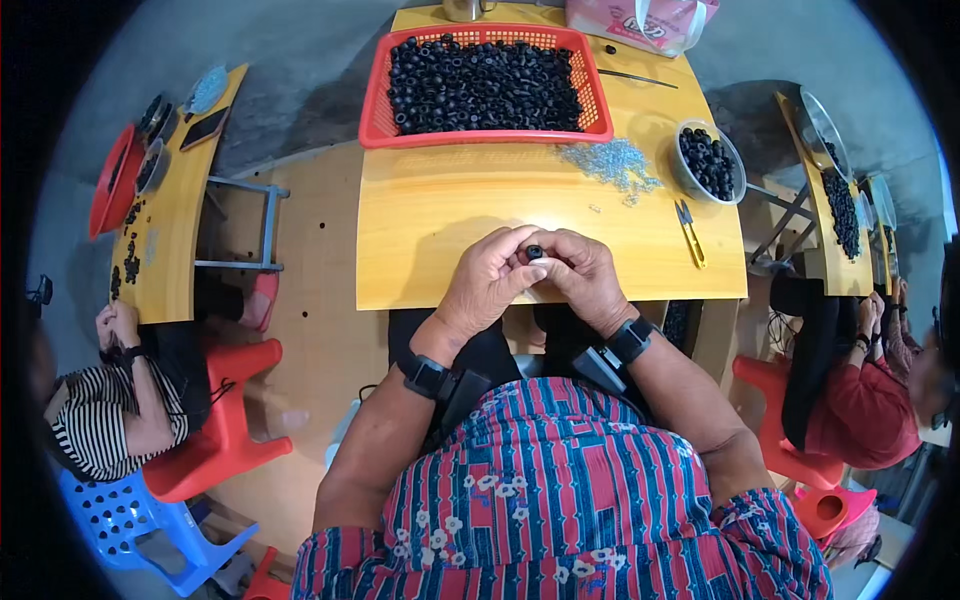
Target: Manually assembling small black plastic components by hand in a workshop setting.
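Over the near edge of the yellow table (430, 210), my two hands meet around a small round black part (534, 252) with a hollow middle. My left hand (487, 272) is closed, its thumb and fingers pinching the part from the left. From the other side my right hand (583, 272) grips the same part, thumb against it. Whether a second tiny piece sits between the fingertips is hidden. Beyond my hands lies a pile of small clear pieces (612, 165). A red basket (480, 138) full of similar black parts stands at the far side.
A clear bowl (741, 190) of black parts stands at the right, with yellow-handled snips (692, 235) near it. A pink bag (640, 22) and a metal cup (463, 10) are at the back. People work at side tables left (180, 220) and right (815, 200).
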{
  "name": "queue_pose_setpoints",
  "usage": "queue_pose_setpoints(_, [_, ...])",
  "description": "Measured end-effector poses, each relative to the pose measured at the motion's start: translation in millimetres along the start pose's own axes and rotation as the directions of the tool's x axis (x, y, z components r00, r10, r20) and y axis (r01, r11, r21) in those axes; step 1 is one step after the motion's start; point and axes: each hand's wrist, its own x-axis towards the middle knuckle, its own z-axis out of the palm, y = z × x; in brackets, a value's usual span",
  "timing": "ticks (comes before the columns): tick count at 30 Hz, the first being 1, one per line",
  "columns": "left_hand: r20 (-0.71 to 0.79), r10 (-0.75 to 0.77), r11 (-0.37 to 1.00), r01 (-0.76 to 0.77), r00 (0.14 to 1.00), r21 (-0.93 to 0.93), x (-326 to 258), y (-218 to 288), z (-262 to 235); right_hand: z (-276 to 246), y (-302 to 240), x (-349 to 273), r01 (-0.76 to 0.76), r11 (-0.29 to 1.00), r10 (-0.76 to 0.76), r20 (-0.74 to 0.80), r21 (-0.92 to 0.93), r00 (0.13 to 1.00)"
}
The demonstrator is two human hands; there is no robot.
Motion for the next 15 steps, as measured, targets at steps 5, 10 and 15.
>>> queue_pose_setpoints(5, [-0.033, 0.035, 0.999, -0.034, 0.999, 0.027, 5, -2, 10, -1, -1, -3, -0.174, 0.954, 0.184, -0.019, 0.243, 0.983])
queue_pose_setpoints(10, [-0.042, -0.116, 0.960, 0.101, 0.992, -0.263, 9, -4, 11, -11, 5, 7, -0.260, 0.857, 0.272, 0.038, 0.445, 0.961])
queue_pose_setpoints(15, [-0.081, -0.164, 0.953, 0.137, 0.983, -0.270, -3, -6, 9, -16, 0, 4, -0.276, 0.890, 0.285, 0.029, 0.364, 0.958])
